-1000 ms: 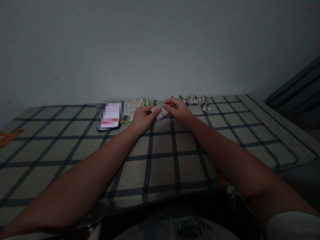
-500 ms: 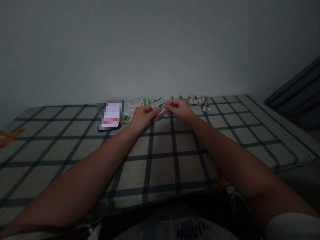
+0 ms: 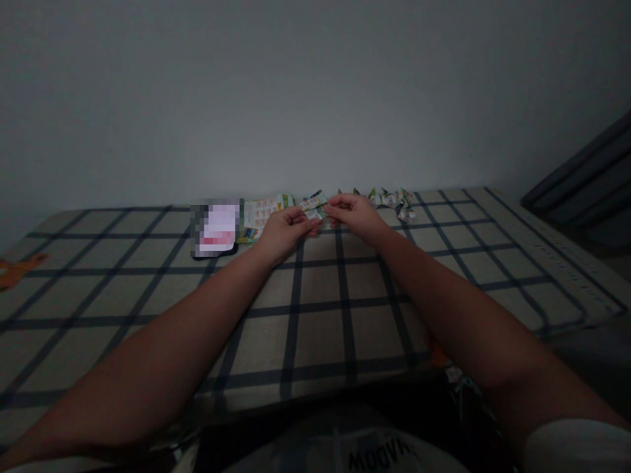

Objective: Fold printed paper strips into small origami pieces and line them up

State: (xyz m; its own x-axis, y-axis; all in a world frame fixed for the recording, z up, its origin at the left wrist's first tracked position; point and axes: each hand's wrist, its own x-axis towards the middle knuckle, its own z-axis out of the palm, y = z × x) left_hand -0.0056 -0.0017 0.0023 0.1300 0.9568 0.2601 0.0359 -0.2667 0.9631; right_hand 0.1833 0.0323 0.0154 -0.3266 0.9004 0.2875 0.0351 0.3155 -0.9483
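Between my hands is a small green-and-white printed paper piece (image 3: 314, 202), creased or folded and held just above the tablecloth. My left hand (image 3: 283, 233) pinches its lower left part between thumb and fingers. On the other side, the fingertips of my right hand (image 3: 355, 211) close on its right edge. The fingers hide part of the piece, and its exact folds are too small to make out. Just left of my left hand lies a green-edged printed leaflet (image 3: 266, 209). Right of my right hand sit several small folded paper pieces (image 3: 389, 198) in a loose group.
A phone (image 3: 217, 226) with a lit, blurred screen lies left of the leaflet. The checked tablecloth (image 3: 315, 335) covers the table, which meets a plain wall (image 3: 315, 98). An orange object (image 3: 20, 270) is at the far left. Dark folded fabric (image 3: 586, 184) hangs at the right.
The paper piece has shifted slightly in my fingers, and its lower part now looks tilted or folded differently. My left thumb has moved a little to the right. Both arms stay nearly still.
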